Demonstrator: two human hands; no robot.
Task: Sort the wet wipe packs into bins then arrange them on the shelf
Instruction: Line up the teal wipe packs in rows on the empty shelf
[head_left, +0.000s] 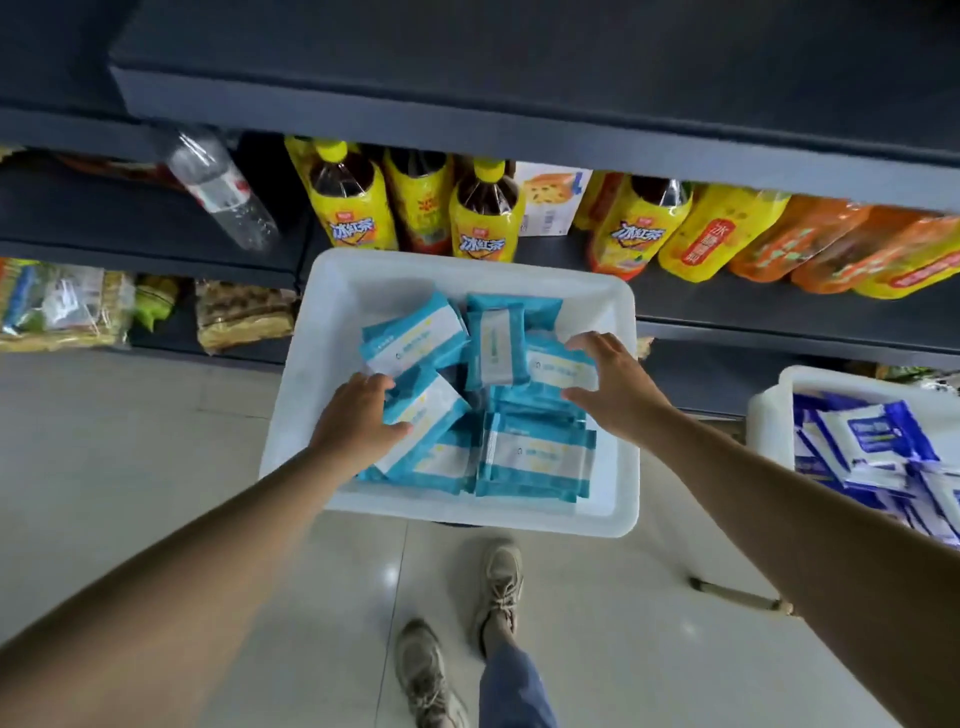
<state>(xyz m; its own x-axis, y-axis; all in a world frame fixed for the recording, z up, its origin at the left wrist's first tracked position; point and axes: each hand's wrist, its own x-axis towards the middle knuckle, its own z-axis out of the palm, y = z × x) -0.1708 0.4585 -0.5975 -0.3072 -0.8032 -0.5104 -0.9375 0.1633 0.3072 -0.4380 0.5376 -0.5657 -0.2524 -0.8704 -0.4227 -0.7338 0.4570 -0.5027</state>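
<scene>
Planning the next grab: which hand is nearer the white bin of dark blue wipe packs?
Right. The right hand is over the light blue packs, on the side toward that white bin of dark blue wipe packs; the left hand is farther away.

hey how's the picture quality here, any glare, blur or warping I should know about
Head view: wide-angle warping bows the shelf edge; glare spots sit on the floor tiles; the clear bottle looks smeared by blur; the teal packs and both hands in the white bin stay fairly sharp.

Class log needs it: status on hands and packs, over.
Left hand grips a light-blue pack. Right hand open over the white bin. Nothing blocking.
</scene>
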